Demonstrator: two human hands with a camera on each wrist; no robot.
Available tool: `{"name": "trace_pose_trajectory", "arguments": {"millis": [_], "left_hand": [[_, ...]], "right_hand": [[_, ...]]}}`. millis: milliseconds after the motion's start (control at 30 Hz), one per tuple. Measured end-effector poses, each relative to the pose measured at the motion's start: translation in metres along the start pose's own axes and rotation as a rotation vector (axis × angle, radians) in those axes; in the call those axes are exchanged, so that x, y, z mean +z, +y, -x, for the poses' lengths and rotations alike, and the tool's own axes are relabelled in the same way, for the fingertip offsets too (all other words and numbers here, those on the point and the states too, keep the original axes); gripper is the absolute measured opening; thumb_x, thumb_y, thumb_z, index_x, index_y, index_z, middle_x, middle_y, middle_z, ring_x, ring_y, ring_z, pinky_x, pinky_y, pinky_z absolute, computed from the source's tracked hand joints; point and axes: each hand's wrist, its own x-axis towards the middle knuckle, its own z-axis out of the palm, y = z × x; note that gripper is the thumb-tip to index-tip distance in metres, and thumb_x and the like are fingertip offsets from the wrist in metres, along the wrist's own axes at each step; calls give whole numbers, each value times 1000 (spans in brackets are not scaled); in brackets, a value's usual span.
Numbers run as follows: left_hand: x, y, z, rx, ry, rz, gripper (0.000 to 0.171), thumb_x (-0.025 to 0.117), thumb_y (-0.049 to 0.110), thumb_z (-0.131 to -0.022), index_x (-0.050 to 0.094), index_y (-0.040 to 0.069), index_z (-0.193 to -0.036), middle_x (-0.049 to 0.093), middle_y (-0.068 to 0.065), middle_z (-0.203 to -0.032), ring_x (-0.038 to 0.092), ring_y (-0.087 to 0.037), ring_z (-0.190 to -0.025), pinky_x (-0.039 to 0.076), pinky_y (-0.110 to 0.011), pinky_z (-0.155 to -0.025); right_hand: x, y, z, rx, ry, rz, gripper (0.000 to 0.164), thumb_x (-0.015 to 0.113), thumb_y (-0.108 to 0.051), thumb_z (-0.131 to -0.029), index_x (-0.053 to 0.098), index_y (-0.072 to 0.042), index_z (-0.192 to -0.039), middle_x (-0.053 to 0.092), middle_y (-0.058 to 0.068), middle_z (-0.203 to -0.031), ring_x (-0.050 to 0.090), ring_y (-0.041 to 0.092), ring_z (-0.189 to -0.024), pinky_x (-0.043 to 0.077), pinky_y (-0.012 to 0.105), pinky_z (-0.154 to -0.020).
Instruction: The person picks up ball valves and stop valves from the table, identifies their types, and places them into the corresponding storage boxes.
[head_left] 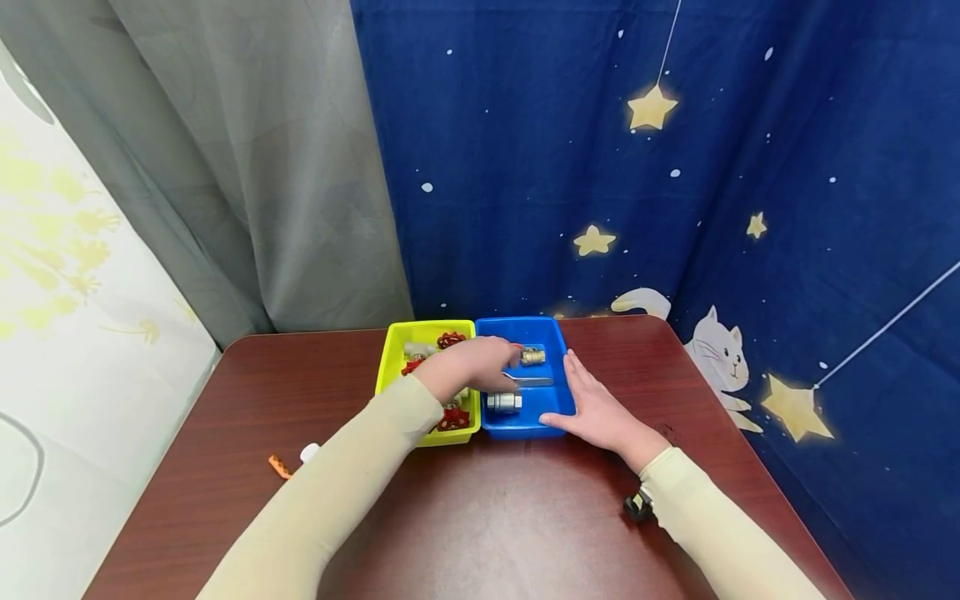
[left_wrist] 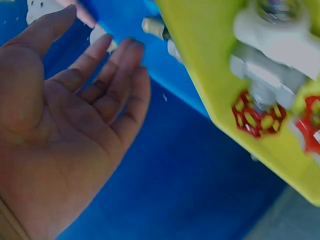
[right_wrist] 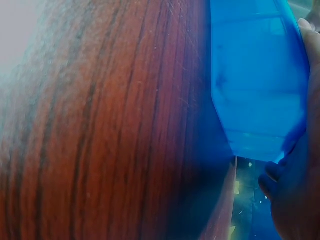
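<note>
My left hand (head_left: pixel 476 367) is over the line where the yellow tray (head_left: pixel 384 371) meets the blue tray (head_left: pixel 534 408), its fingertips above the blue one. The left wrist view shows its palm and loosely bent fingers with nothing in them. Under and beside the fingers, the blue tray holds a brass valve (head_left: pixel 533 357), a silver lever handle (head_left: pixel 534 382) and a silver metal fitting (head_left: pixel 504 402). My right hand (head_left: pixel 596 408) lies against the blue tray's right side, fingers extended along the wall and thumb at the near corner.
Several pale valves (left_wrist: pixel 270 75) with red handwheels (left_wrist: pixel 257 115) lie in the yellow tray, partly hidden by my left arm. An orange strip (head_left: pixel 280 467) and a small white piece (head_left: pixel 309 452) lie on the brown table (head_left: pixel 480 517) at left. Curtains hang behind.
</note>
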Motion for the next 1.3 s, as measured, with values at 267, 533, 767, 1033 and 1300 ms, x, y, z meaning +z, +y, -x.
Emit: {"name": "trace_pose_trajectory", "arguments": {"millis": [267, 533, 767, 1033, 1300], "left_hand": [[-4, -38, 55, 42, 136, 90, 36, 77, 36, -106, 73, 14, -135, 73, -4, -127, 67, -21, -113, 57, -40, -104], [1, -85, 122, 18, 251, 146, 22, 80, 26, -104, 74, 13, -120, 74, -4, -118, 68, -23, -106, 58, -47, -99], [15, -117, 175, -76, 314, 202, 26, 82, 25, -102, 74, 11, -123, 74, -2, -115, 69, -23, -106, 59, -49, -97], [42, -138, 221, -142, 320, 275, 23, 81, 26, -103, 75, 16, -123, 74, 3, -116, 71, -24, -110, 59, -50, -93], [73, -150, 251, -151, 308, 316, 28, 86, 31, -99, 75, 18, -122, 74, 1, -122, 71, -29, -115, 58, -54, -95]], "right_hand": [[2, 0, 0, 25, 2, 1, 123, 75, -65, -98, 2, -6, -178, 0, 13, -186, 11, 44, -169, 22, 72, -127], [3, 1, 0, 26, 6, 5, 123, 75, -65, -98, 3, -5, -178, -1, 13, -186, 12, 45, -168, 22, 73, -126], [2, 1, 0, 28, 5, 4, 124, 75, -65, -97, 2, -6, -178, -1, 12, -186, 12, 45, -168, 22, 72, -127], [2, 3, -2, 24, 8, 6, 123, 75, -66, -98, 1, -6, -178, -1, 12, -186, 12, 45, -168, 22, 73, -127], [2, 1, -2, 15, 13, 6, 123, 76, -63, -98, 2, -6, -178, 0, 14, -186, 12, 45, -168, 23, 73, -126]]}}
